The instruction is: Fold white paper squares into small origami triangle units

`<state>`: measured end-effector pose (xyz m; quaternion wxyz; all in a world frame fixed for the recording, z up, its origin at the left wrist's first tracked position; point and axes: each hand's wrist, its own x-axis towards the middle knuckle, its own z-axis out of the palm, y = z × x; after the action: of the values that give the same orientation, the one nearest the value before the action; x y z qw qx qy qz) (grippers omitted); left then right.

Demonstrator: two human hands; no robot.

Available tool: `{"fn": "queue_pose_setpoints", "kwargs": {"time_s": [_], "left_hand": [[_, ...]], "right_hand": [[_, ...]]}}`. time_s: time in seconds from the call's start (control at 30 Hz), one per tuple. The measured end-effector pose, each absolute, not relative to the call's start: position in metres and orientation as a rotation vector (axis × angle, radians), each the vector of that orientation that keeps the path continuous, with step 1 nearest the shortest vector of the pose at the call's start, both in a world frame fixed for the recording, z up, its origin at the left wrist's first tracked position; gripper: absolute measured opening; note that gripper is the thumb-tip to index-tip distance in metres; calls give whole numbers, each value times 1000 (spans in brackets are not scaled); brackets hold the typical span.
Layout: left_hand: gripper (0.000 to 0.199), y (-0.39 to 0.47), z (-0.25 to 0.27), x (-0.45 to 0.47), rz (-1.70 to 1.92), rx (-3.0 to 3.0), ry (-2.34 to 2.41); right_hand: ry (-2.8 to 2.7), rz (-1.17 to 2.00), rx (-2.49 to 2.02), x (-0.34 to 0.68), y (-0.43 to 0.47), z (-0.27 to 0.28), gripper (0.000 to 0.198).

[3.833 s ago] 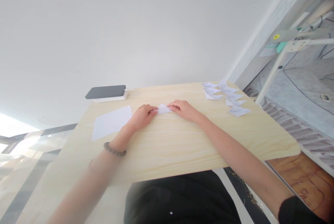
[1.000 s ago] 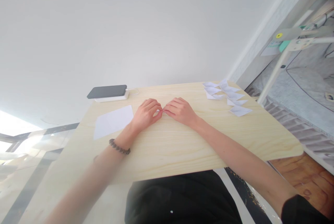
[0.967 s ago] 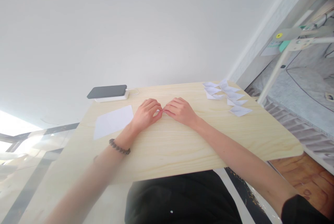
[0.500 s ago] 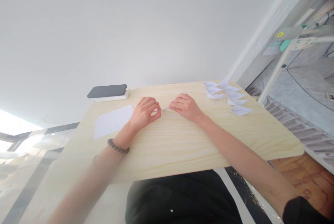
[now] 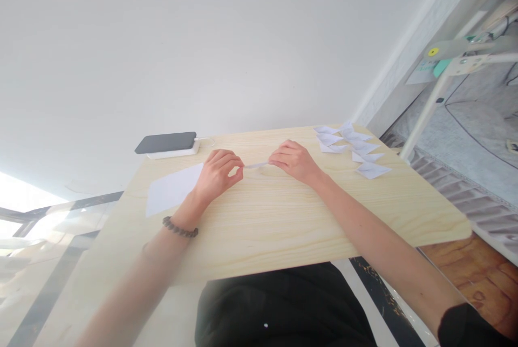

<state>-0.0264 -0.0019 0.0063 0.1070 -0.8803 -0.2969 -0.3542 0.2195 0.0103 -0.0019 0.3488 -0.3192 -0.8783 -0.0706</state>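
Between my two hands a thin folded piece of white paper (image 5: 256,164) is held edge-on, just over the table's middle. My left hand (image 5: 220,173) pinches its left end between thumb and finger. At the other end, my right hand (image 5: 294,162) is closed on the paper with the fingertips together. The fingers hide both ends of the paper, and its full shape cannot be made out. A flat white sheet (image 5: 172,190) lies on the table beside my left wrist.
Several folded paper boats (image 5: 373,169) stand in two rows at the table's back right. A dark phone (image 5: 165,142) with a cable rests on a white block at the back left. The wooden table (image 5: 259,228) backs onto a pale wall (image 5: 243,39).
My hands have moved slightly apart, the left one leftward and the right one rightward. More of the folded paper shows between them.
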Motion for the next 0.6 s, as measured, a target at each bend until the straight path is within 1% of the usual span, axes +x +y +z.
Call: {"fn": "queue_pose_setpoints", "kwargs": {"time_s": [0.33,0.6], "left_hand": [[10,1,3,-27,-962,-2523,-909],[15,0,5,-29,-987,-2559,-921]], "right_hand": [[-2277,-200,-857,221,12,-1,19],[-2252,-197,-887,228,14,1,20]]}}
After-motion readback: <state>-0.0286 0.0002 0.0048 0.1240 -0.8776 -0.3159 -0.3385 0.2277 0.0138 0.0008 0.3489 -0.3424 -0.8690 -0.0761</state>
